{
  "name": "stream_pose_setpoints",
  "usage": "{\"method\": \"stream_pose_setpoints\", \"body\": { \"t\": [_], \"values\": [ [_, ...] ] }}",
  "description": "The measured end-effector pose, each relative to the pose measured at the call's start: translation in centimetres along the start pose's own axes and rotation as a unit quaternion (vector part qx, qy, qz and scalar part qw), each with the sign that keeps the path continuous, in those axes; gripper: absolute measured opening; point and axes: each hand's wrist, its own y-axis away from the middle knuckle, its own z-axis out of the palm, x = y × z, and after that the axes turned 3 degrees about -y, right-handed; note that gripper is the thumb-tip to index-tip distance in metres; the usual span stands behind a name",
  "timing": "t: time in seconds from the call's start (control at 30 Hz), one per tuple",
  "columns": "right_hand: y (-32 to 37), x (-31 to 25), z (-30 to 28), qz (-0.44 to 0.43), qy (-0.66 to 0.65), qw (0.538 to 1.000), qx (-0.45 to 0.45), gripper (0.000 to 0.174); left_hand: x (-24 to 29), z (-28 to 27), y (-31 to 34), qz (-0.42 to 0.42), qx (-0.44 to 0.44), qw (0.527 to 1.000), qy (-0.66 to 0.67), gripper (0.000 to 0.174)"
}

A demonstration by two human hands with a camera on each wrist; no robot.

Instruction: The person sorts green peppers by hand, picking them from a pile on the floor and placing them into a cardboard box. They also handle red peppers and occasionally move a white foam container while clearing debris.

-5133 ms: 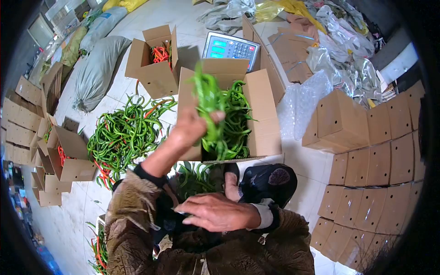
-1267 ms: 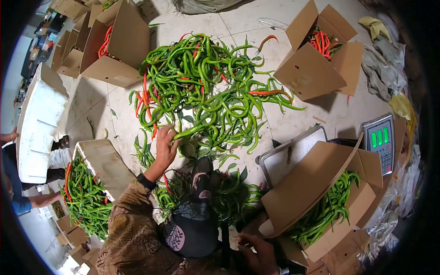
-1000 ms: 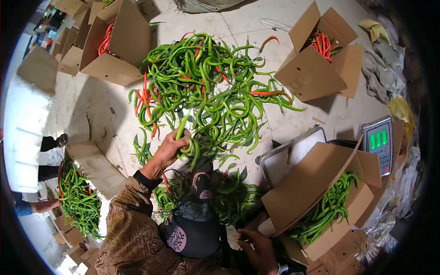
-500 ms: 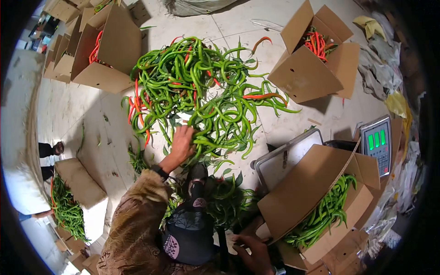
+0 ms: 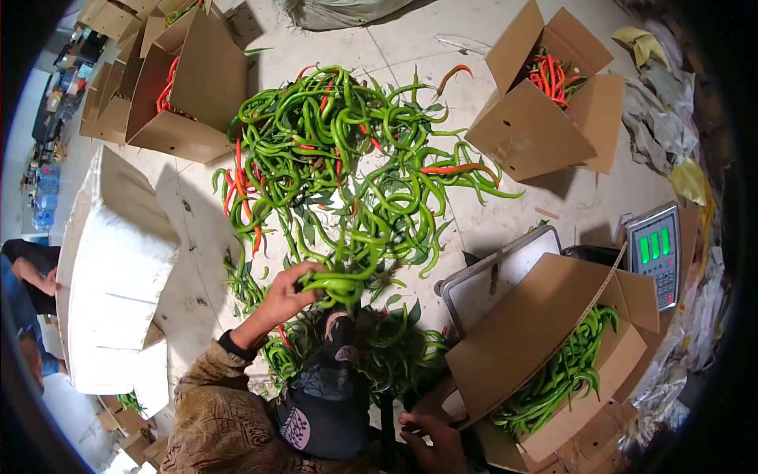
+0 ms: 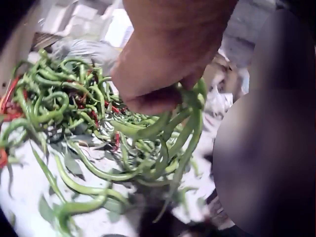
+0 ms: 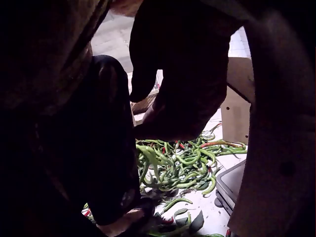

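In the head view my left hand grips a bunch of long green chili peppers above the near side of the pepper pile. The left wrist view shows the bunch hanging from the curled fingers, with loose peppers on the floor below. My right hand is low beside my knee, near the cardboard box of green peppers. Its fingers are loosely bent, with nothing in them; in the right wrist view that hand is a dark silhouette.
A platform scale with a lit display stands by the near box. Boxes with red peppers stand at far right and far left. Another person is beside a white foam box at left. More peppers lie by my foot.
Five seconds ago my left hand held peppers over the box. Since half a second ago it has drawn a bunch up from the pile toward me. The foam box at left has shifted.
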Motion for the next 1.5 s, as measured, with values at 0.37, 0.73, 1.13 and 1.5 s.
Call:
{"method": "stream_pose_setpoints", "body": {
  "t": [0.37,0.73,1.13,1.5],
  "values": [
    [-0.5,-0.8,0.5,-0.015,-0.01,1.0,0.025,0.024,1.0,3.5,-9.8,-0.009,-0.074,0.997,0.0,0.031],
    [-1.4,0.2,0.1,0.036,-0.006,0.999,-0.017,0.024,-5.4,7.5,-24.6,0.232,-0.019,0.671,-0.704,0.065],
    [-1.2,-0.1,0.1,0.063,0.002,0.998,0.002,0.026,-10.2,5.4,-21.8,0.198,-0.025,0.845,-0.497,0.051],
    [-1.5,-0.9,-0.3,0.035,-0.02,0.999,0.008,0.026,-4.5,0.0,-13.7,-0.018,-0.016,1.0,0.004,0.05]
  ]
}}
